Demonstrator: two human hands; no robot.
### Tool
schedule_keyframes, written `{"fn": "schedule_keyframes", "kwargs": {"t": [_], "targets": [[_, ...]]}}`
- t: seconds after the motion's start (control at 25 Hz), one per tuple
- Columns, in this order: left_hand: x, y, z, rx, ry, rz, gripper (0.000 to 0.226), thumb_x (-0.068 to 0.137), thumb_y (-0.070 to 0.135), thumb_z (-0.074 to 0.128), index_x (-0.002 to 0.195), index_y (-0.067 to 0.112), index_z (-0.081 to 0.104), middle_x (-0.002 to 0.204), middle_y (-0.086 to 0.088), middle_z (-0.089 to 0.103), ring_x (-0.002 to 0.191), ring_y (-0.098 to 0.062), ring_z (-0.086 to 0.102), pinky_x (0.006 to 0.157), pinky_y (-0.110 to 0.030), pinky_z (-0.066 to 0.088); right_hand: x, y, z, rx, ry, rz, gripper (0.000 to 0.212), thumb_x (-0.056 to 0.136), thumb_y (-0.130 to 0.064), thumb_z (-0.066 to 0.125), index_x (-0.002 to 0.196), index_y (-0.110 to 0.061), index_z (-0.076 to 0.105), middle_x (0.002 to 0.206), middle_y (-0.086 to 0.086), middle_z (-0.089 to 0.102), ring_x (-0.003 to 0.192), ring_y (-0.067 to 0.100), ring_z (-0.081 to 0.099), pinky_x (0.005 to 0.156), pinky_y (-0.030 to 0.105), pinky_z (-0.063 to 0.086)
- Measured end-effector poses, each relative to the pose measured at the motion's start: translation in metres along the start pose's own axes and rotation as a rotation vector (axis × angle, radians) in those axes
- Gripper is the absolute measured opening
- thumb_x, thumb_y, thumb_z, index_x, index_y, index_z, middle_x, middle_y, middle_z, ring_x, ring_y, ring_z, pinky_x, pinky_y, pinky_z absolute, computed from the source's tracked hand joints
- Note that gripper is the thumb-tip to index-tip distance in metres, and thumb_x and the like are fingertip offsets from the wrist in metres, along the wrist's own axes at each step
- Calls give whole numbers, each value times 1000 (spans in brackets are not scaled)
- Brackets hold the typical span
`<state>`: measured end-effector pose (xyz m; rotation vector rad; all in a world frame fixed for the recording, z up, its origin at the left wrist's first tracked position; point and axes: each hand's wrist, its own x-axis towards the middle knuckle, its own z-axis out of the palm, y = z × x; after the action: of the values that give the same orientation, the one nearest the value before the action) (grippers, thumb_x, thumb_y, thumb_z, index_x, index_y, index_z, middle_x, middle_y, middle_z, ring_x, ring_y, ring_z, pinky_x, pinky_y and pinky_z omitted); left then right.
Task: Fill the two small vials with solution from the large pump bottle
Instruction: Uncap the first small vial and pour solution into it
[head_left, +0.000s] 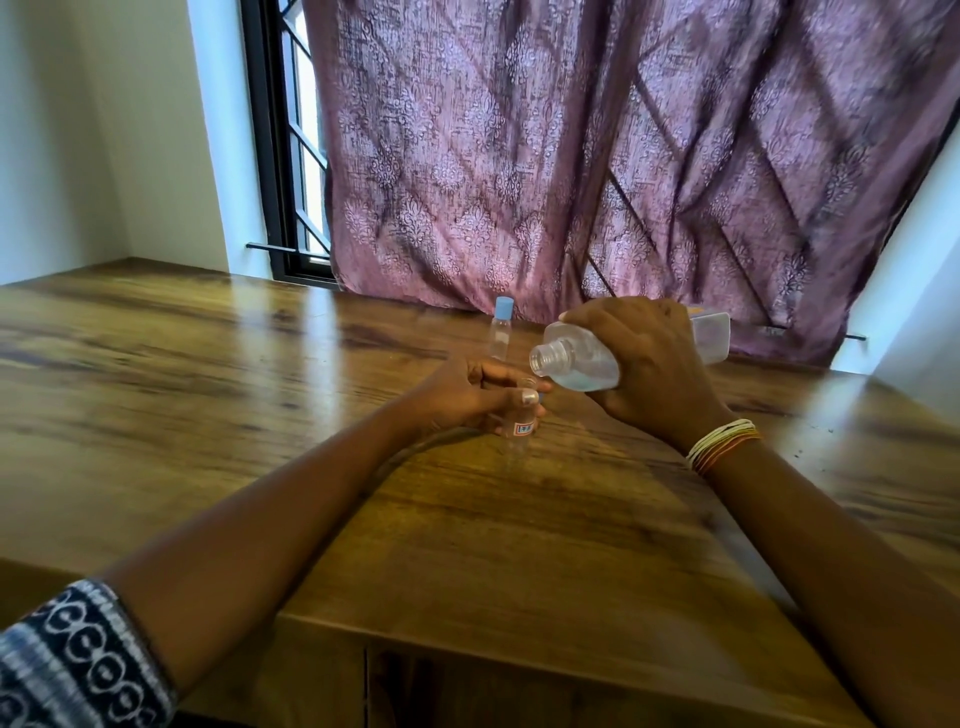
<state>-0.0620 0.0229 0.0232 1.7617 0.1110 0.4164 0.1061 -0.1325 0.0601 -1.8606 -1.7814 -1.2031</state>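
Observation:
My right hand grips the large clear bottle, tipped on its side with its open threaded neck pointing left and down. Its pump top is not in view. Pale liquid pools in its lower side. Just below the neck, my left hand holds a small clear vial upright on the wooden table; the vial bears a red and white label. A second small vial with a light blue cap stands upright behind my hands, near the curtain.
A purple patterned curtain hangs right behind the table's far edge, with a barred window to its left. The table's front edge runs close to my forearms. Bangles circle my right wrist.

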Motion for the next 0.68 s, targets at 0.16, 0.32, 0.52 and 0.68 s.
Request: {"fn": "schedule_keyframes", "kwargs": {"t": [0.16,0.32,0.52,0.68], "targets": [[2,-2,-2,-31,-24,-9,35,77,19,70,111,8,69,105,-21,72,101,-37,66,98,-67,41,0,-1,-1,-14,15,-10,46,76,-36,74,118,-24,62,114,-3,66,104,25,60,79,38,31],[2,-3,-2,-40,-37,4,28,83,10,66,111,7,68,96,-14,74,92,-25,70,97,-63,45,1,-2,-2,-9,16,-11,45,77,-37,73,118,-23,61,114,-3,66,104,25,60,80,39,32],[1,0,-1,-27,-48,7,30,87,3,61,117,-1,64,95,-13,73,85,-18,72,87,-43,54,0,0,-1,-19,3,-7,45,78,-40,71,119,-23,61,116,-3,65,105,25,60,81,37,30],[1,-1,-1,-34,-49,7,32,82,11,66,113,5,67,96,-14,74,88,-22,71,93,-54,51,0,0,-2,-21,9,-5,44,78,-39,71,118,-23,62,115,-3,65,105,25,60,81,38,32]]}}
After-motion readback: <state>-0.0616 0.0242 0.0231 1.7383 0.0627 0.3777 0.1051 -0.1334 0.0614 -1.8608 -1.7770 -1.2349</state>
